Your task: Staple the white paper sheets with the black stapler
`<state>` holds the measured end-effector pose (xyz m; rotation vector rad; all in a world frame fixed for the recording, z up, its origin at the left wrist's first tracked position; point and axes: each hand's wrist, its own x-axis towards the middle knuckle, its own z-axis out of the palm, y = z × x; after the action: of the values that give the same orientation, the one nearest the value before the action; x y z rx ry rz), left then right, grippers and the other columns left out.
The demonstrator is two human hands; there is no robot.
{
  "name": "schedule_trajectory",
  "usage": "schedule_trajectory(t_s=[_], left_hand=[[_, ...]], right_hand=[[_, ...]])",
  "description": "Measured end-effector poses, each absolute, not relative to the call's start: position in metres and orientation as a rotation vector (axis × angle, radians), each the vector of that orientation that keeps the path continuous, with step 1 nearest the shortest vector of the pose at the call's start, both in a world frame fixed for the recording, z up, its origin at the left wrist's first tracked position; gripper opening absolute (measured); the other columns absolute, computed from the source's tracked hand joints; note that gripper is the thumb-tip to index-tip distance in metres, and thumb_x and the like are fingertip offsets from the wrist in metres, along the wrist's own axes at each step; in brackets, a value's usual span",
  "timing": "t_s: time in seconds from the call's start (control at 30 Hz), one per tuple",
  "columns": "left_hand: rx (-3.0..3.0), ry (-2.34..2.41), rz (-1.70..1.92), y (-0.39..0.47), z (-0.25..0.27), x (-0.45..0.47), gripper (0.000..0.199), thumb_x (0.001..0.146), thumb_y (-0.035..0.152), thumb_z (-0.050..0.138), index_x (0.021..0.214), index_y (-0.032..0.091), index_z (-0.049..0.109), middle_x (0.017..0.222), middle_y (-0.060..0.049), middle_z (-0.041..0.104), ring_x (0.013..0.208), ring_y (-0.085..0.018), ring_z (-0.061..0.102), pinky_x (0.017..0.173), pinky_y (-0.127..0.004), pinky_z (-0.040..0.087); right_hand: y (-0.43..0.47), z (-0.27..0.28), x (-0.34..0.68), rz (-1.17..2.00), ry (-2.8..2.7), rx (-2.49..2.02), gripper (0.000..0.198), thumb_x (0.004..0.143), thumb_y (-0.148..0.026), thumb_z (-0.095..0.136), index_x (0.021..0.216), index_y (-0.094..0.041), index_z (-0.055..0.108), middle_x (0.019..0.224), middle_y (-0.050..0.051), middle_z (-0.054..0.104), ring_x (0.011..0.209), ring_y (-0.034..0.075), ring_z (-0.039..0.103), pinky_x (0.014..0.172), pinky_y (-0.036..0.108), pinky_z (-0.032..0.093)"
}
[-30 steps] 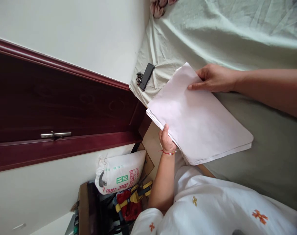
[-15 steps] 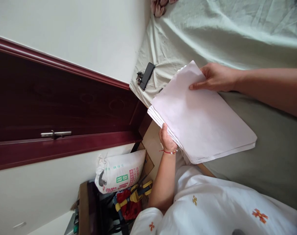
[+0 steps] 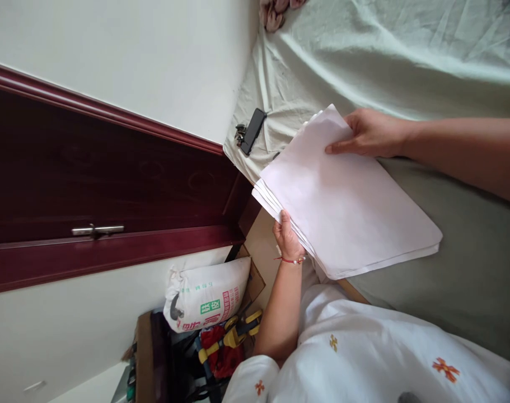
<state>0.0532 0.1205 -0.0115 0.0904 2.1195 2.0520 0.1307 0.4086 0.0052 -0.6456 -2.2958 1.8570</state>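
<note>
A stack of white paper sheets (image 3: 347, 190), some with rounded corners, is held tilted above the pale green bedsheet. My left hand (image 3: 289, 238), with a red beaded bracelet at the wrist, grips the stack's lower left edge, thumb on the edge and the other fingers mostly hidden below. At the upper right edge my right hand (image 3: 370, 133) pinches the paper, thumb flat on the top sheet and fingers underneath out of sight. Along the left side the sheet edges are slightly fanned apart.
The pale green bedsheet (image 3: 406, 61) spreads behind the paper. A black phone (image 3: 253, 132) and keys (image 3: 240, 134) lie near its corner. To the left are a dark red door (image 3: 112, 168), a printed white sack (image 3: 208, 294) and a yellow-and-blue wheeled item (image 3: 233, 336).
Almost nothing differs. At the lower left, the sheet edges and my left hand have shifted very slightly, while my right hand keeps its place on the paper.
</note>
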Motion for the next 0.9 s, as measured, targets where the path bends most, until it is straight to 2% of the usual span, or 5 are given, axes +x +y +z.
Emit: schedule_trajectory(t_s=[0.17,0.33,0.5,0.67,0.9], left_hand=[[0.163,2.113,2.036,0.12,-0.012,0.053,0.049,0.073,0.067,0.085,0.089,0.021,0.076,0.089,-0.002,0.077,0.103,-0.022,0.074,0.093,-0.031,0.057],[0.23,2.057,2.013,0.119,-0.012,0.053,0.045,0.073,0.061,0.088,0.098,0.024,0.079,0.102,-0.003,0.08,0.109,-0.022,0.075,0.101,-0.033,0.056],[0.27,2.054,1.988,0.12,-0.01,0.055,0.046,0.075,0.056,0.089,0.105,0.022,0.08,0.109,-0.005,0.081,0.117,-0.025,0.074,0.105,-0.035,0.055],[0.187,2.033,2.02,0.121,-0.011,0.054,0.044,0.077,0.058,0.085,0.103,0.022,0.079,0.107,-0.006,0.081,0.117,-0.026,0.074,0.103,-0.035,0.057],[0.247,2.086,1.988,0.119,-0.013,0.054,0.049,0.076,0.066,0.084,0.102,0.025,0.079,0.11,-0.006,0.082,0.117,-0.026,0.074,0.106,-0.036,0.057]], right_hand=[[0.415,-0.016,0.127,1.908,-2.165,-0.359,0.024,0.08,-0.047,0.084,0.082,-0.024,0.076,0.085,0.004,0.075,0.069,0.02,0.067,0.053,0.032,0.054],[0.418,-0.024,0.126,1.87,-2.174,-0.222,0.041,0.077,-0.063,0.085,0.081,-0.023,0.076,0.08,0.006,0.074,0.063,0.018,0.064,0.048,0.029,0.051],[0.415,-0.014,0.126,1.85,-2.306,-0.39,0.043,0.078,-0.058,0.086,0.09,-0.017,0.079,0.085,0.008,0.076,0.068,0.018,0.066,0.058,0.029,0.055],[0.413,-0.013,0.127,1.931,-2.243,-0.33,0.05,0.081,-0.063,0.082,0.095,-0.016,0.078,0.093,0.009,0.077,0.075,0.02,0.068,0.063,0.029,0.056],[0.415,-0.013,0.127,1.951,-2.282,-0.288,0.042,0.086,-0.054,0.08,0.101,-0.016,0.079,0.091,0.008,0.075,0.077,0.019,0.067,0.077,0.034,0.059]])
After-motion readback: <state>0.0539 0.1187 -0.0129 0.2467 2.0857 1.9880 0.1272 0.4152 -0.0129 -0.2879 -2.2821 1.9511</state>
